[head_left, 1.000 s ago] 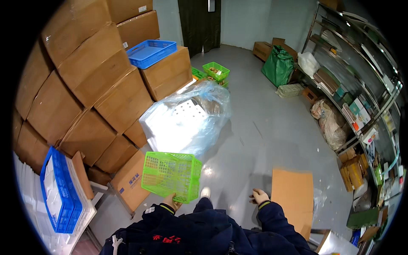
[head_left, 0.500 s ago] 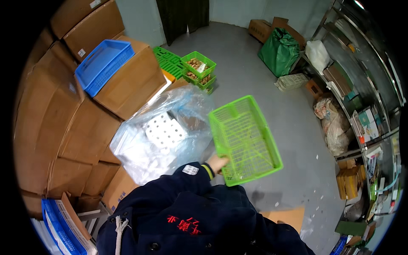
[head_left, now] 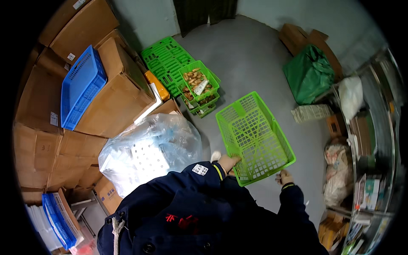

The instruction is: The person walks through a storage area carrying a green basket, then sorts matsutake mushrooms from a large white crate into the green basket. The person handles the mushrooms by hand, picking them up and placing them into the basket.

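An empty light-green plastic basket [head_left: 259,136] with a lattice base hangs tilted in front of me, above the grey floor. My left hand [head_left: 228,164] is closed on the rim at its near left corner. My right hand [head_left: 284,177] is just off the near right corner, its fingers loosely bent and apart, with no grip on the basket that I can see. To the left of the basket lies a large clear plastic bag [head_left: 178,136] around white sheets with rows of dark holes [head_left: 146,157].
Stacked green baskets [head_left: 197,85] of brownish, root-like pieces stand ahead beside a green slatted pallet [head_left: 163,59]. Cardboard boxes [head_left: 114,106] are piled at left, with a blue crate [head_left: 83,89] on top. On the right are a green bag [head_left: 310,74] and metal shelving [head_left: 389,170].
My right hand has come into view beside the basket's near right corner. The basket, held by my left hand, now sits slightly further right in view. The view has shifted.
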`<state>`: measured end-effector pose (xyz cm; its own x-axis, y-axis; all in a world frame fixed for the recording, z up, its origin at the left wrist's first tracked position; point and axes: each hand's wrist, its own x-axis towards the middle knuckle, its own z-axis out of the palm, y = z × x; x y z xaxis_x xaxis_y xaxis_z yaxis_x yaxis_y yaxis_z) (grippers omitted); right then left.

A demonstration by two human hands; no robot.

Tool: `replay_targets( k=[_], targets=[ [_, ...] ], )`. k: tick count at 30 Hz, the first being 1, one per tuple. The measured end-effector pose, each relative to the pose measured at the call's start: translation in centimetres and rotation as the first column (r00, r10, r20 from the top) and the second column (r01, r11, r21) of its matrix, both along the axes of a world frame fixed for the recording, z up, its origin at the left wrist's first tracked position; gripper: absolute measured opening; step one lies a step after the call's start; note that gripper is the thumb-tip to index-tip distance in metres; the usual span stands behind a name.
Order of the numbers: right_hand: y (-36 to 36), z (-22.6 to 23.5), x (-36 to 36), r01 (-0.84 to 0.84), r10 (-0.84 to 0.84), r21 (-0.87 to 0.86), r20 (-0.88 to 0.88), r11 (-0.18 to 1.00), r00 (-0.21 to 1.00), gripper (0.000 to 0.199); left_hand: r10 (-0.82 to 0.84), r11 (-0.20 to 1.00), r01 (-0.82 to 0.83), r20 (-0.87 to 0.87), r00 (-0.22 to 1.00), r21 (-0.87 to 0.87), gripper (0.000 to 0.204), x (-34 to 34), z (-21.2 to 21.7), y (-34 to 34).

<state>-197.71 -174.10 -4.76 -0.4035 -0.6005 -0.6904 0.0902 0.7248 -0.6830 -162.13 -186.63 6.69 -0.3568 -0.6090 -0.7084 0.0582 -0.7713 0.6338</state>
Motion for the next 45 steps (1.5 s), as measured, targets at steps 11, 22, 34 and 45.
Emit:
replay_targets(
  k=[11, 22, 34, 45],
  targets=[
    [-21.6, -1.8, -9.7, 0.019, -0.096, 0.421, 0.163, 0.907, 0.982, 0.051, 0.010, 1.000, -0.009, -0.078, 0.997, 0.019, 0.036, -11.1, 2.5, -35.9],
    [-54.0, -7.7, -27.2, 0.005, -0.135, 0.557, 0.193, 0.830, 0.972, 0.034, 0.565, 0.823, -0.540, -0.162, 0.809, 0.177, 0.025, -7.0, -12.9, -71.9],
    [-127.5, 2.4, -8.6, -0.730, 0.703, -0.279, -0.208, 0.624, 0.680, 0.043, 0.916, 0.382, -0.916, -0.186, 0.356, 0.126, 0.039, 2.8, -12.6, -94.1],
    [-151.7, 1.7, -13.9, -0.284, 0.273, -0.033, -0.190, 0.958, 0.943, 0.081, 0.731, 0.619, -0.522, 0.187, 0.657, -0.587, 0.031, 4.4, -1.8, -138.2]
  ],
)
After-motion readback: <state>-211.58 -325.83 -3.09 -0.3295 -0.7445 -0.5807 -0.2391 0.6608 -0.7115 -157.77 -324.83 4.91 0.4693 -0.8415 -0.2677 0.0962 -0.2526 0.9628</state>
